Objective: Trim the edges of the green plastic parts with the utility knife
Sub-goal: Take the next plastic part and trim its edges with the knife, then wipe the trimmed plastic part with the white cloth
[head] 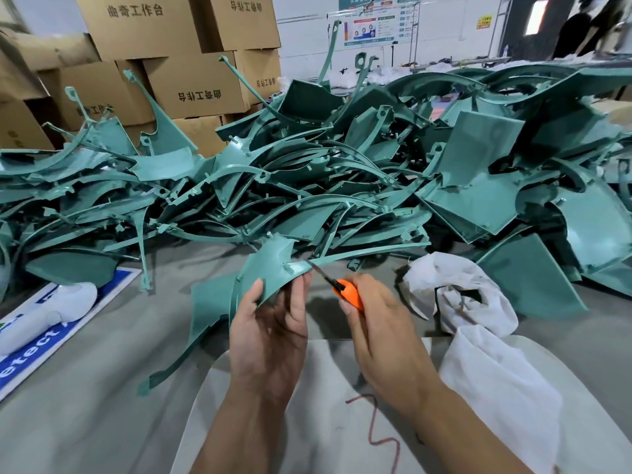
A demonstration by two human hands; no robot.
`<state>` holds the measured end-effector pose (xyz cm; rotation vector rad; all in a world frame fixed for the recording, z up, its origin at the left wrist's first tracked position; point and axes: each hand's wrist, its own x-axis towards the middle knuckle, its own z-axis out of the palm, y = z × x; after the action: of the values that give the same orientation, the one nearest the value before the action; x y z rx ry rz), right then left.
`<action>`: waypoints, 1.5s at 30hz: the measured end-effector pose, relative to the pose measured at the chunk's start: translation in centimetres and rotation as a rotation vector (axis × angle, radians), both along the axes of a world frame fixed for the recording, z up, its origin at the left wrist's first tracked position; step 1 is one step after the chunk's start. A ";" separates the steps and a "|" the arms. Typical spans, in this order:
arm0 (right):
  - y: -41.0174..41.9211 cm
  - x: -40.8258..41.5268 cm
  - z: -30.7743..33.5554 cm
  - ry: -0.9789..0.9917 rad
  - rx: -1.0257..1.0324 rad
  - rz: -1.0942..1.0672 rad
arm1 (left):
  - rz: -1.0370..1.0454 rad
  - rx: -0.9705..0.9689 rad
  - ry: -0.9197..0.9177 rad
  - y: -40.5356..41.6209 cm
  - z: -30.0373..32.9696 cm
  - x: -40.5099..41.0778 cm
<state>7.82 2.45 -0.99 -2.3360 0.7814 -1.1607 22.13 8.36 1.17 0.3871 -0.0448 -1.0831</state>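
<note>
So right now I'm mid-trim on one piece: my left hand [270, 323] has its fingers and thumb curled round the curved green part [270, 268], holding it up off the table [102, 354] just in front of the big pile of green parts [307, 172]. My right hand [372, 316] is wrapped tight round the orange utility knife [347, 292], and the blade tip sits right at the part's edge, where the long thin arm branches off toward the right side of the pile. Looks to me like the cut is on the go at that junction, not finished, since the blade is on the rim itself. Next move, I reckon, is drawing the blade along that edge away from the left fingertips [306, 278], which are really close to the blade, so that's the bit I'd watch. Then probably rotate the part to reach the other rims. White cloth bag [461, 292] sits just right of the knife, near the pile's front edge, and a blue sign [51, 340] lies to the pile's left front. Cardboard boxes [178, 63] stack up behind the pile.
</note>
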 end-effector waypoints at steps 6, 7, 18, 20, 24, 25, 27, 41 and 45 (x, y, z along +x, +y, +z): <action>-0.8 -0.3 -0.6 -0.131 0.011 -0.095 | 0.030 -0.028 0.019 0.3 -0.1 1.1; -0.9 -0.3 -0.7 -0.182 0.032 -0.119 | 0.048 -0.024 0.026 0.4 -0.2 1.4; -2.8 -1.6 -0.9 0.021 0.027 -0.336 | 0.162 -0.205 0.128 1.8 -0.6 5.0; -2.5 -1.4 -0.8 0.240 0.012 -0.234 | 0.152 -0.270 0.140 1.9 -0.5 5.0; -1.9 -1.2 -0.6 0.443 0.022 0.026 | 0.061 -0.362 0.090 2.1 -0.1 4.8; -1.8 -1.2 -0.6 0.475 0.030 0.080 | 0.050 -0.342 0.058 2.1 -0.1 4.8; -1.7 -1.1 -0.5 0.534 0.025 0.113 | 0.042 -0.278 0.017 2.1 -0.3 4.9; -6.2 -12.6 5.2 0.926 0.438 -0.103 | -0.363 -0.313 -0.109 1.4 -1.9 5.2; -6.4 -12.4 4.2 0.980 0.376 -0.131 | -0.414 -0.373 -0.147 1.6 -1.3 5.1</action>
<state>-4.54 -3.94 3.18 -2.4534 1.3246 0.1972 27.22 9.93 -0.16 0.1188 -0.4679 -1.4192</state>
